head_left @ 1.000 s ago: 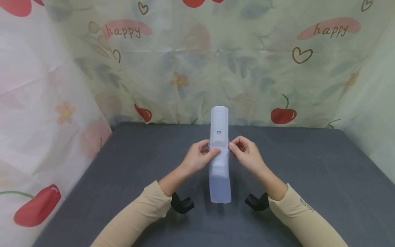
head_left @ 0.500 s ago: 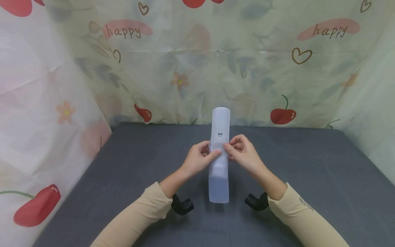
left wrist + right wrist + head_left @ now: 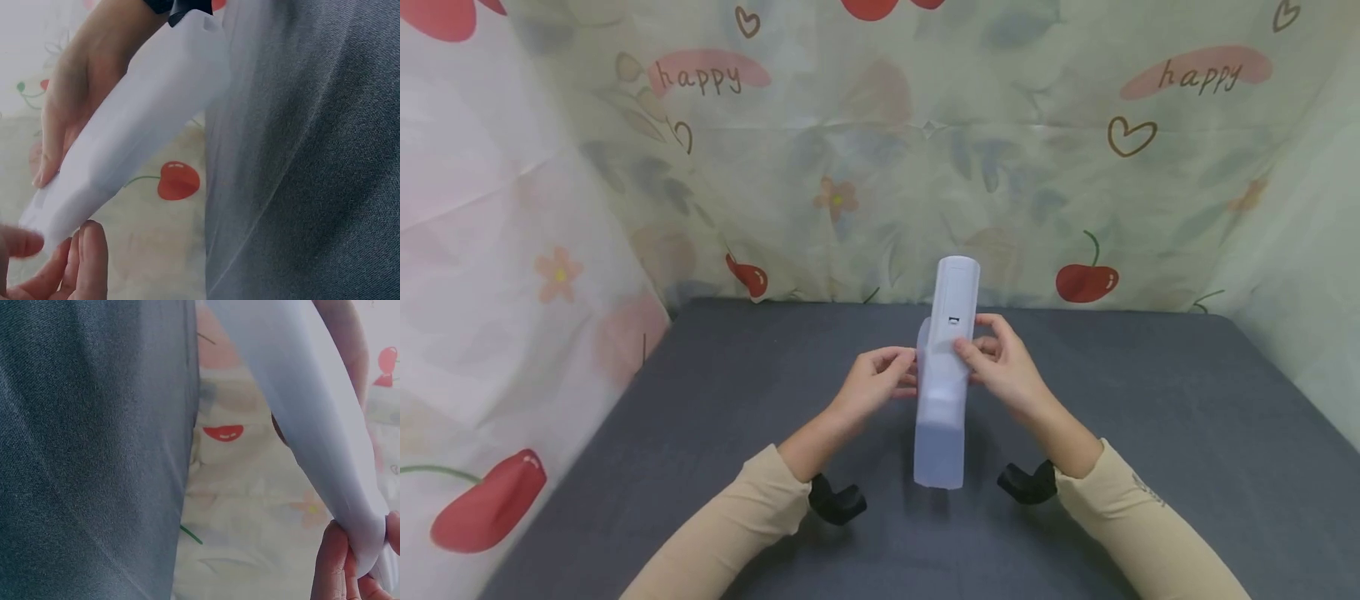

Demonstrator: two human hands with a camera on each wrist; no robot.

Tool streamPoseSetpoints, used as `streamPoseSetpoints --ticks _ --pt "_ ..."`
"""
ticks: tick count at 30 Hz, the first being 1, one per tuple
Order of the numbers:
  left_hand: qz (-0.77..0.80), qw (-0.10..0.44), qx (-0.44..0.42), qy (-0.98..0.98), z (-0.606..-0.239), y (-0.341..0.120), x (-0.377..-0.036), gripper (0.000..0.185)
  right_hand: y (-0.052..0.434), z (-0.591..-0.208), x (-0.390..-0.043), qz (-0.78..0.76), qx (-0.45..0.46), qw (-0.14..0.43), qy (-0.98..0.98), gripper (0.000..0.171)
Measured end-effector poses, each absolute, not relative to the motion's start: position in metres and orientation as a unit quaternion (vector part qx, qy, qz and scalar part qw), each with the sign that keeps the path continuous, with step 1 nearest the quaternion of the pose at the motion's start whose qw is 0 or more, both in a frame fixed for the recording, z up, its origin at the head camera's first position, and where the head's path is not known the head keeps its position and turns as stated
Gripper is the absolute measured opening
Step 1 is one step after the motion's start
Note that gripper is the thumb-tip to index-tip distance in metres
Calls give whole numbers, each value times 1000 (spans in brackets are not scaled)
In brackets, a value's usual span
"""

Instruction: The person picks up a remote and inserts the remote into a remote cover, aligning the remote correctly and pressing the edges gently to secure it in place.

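A long white plastic device [image 3: 947,367] is held up above the dark table, its top tilted slightly right. A small dark slot sits on its face, and its lower end looks translucent and bluish. My right hand [image 3: 1011,367] grips its right side, thumb on the face and fingers behind. My left hand [image 3: 872,383] is at the left edge, thumb and fingertips pinching beside a pale protruding part [image 3: 923,337]. In the left wrist view the left thumb and fingers [image 3: 94,256] lie about the device's narrow end. The device's far side is hidden in the head view.
A dark grey cloth covers the table [image 3: 775,367]. Black wrist mounts [image 3: 837,500] hang below both forearms. Patterned curtain [image 3: 850,150] with cherries and hearts closes off the back, with more fabric at both sides.
The device has shifted right and its top leans right. My left thumb has moved off its face to the left edge. My right thumb has moved from the edge onto the face.
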State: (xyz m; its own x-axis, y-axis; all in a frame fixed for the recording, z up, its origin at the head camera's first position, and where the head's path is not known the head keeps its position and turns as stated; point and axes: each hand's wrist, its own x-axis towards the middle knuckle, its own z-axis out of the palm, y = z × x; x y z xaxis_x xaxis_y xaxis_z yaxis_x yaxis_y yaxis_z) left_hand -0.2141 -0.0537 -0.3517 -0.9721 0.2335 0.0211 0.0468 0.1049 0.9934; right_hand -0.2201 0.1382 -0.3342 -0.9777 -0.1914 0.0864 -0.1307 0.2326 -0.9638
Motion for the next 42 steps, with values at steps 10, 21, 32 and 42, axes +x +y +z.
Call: streamPoseSetpoints --ticks 10,21,32,42 --pt "681 42 69 728 -352 -50 -216 20 140 -334 -221 -597 -133 45 790 50" --pt "689 21 54 722 -344 -48 -215 17 141 -331 -223 -578 -152 54 800 49" --pt "675 5 58 735 -345 -48 -216 19 142 -334 -223 -576 -182 81 793 47" --pt "675 0 63 735 -344 -46 -217 19 147 -332 -225 -566 -184 109 796 49"
